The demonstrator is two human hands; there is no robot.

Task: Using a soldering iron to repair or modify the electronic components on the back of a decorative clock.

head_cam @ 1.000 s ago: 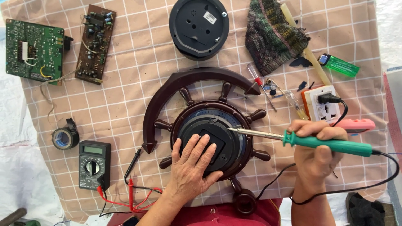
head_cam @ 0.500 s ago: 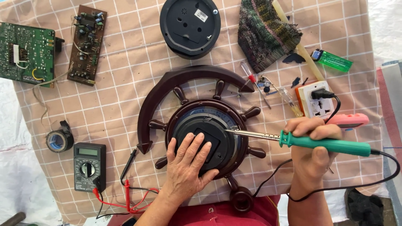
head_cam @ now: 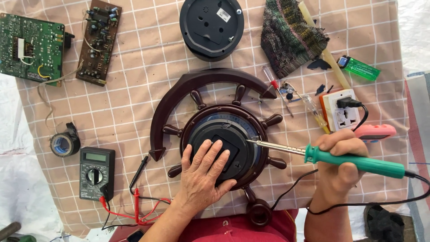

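Note:
A dark brown ship's-wheel clock lies face down on the checked cloth, its black round back showing. My left hand rests flat on that black back, fingers spread. My right hand grips a soldering iron with a green handle. Its metal tip points left and reaches the right side of the clock's back. A black cord runs from the handle around my right wrist.
A multimeter with red and black leads lies at the lower left, beside a tape roll. Two circuit boards sit at top left. A second black clock back, a knitted cloth, a power socket, a green lighter and screwdrivers lie behind.
The view has shifted a little. My left hand stays on the clock's back and the iron's tip stays at about the same spot on it.

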